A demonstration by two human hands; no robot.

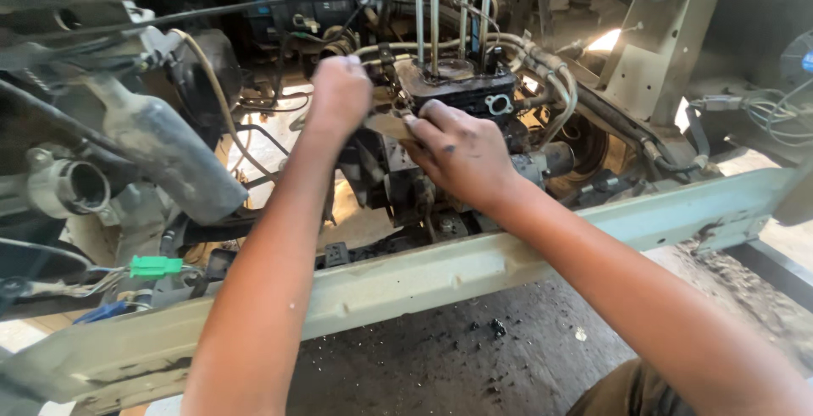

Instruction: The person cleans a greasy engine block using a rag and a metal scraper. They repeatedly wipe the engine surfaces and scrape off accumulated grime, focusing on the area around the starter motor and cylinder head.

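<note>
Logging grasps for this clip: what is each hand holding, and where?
Both the left hand and right hand grip a tan part beside the engine block; exact holds hidden.

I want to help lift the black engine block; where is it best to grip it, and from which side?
Judging by this view, grip the black engine block low on its flat side walls, coming from the front, where the left hand and right hand already reach. The four upright metal rods and pale hoses crowd the top and far side.
</note>
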